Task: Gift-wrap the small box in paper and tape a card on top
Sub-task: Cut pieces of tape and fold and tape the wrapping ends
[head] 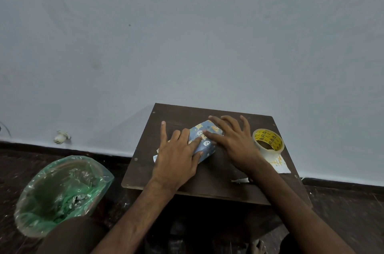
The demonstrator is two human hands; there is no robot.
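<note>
A small box wrapped in blue patterned paper (204,139) lies on the dark wooden table (207,179). My left hand (176,156) lies flat over its left end, fingers straight, index finger pointing away, thumb along the near side. My right hand (232,139) presses spread fingers on the box's top and right end. A white edge of paper (155,157) sticks out under my left hand. A roll of clear tape with a yellow core (268,143) stands right of the box, on a white card with orange marks (279,164).
A bin lined with a green plastic bag (62,193) stands on the floor to the left. A small white scrap (240,180) lies near the table's front right. The pale wall rises just behind the table. My knee is at the bottom left.
</note>
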